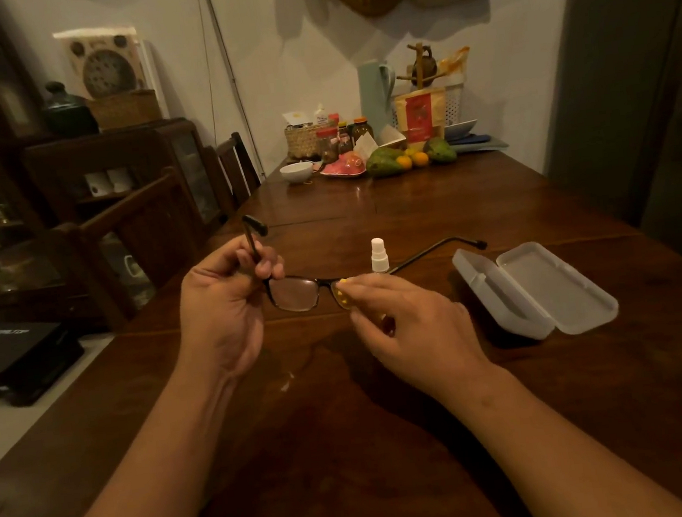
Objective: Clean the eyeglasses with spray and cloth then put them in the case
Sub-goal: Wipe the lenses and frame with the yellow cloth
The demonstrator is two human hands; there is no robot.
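Note:
Dark-framed eyeglasses are held above the wooden table with both temples unfolded. My left hand grips the left temple near its hinge, fingers curled round it. My right hand pinches a small yellow cloth against the right lens, which it mostly hides. A small white spray bottle stands upright just behind the glasses. A translucent plastic glasses case lies open on the table to the right.
At the table's far end stand a woven basket, jars, a white bowl, fruit and a pale green jug. Dark wooden chairs and a cabinet line the left side. A black box sits low at left.

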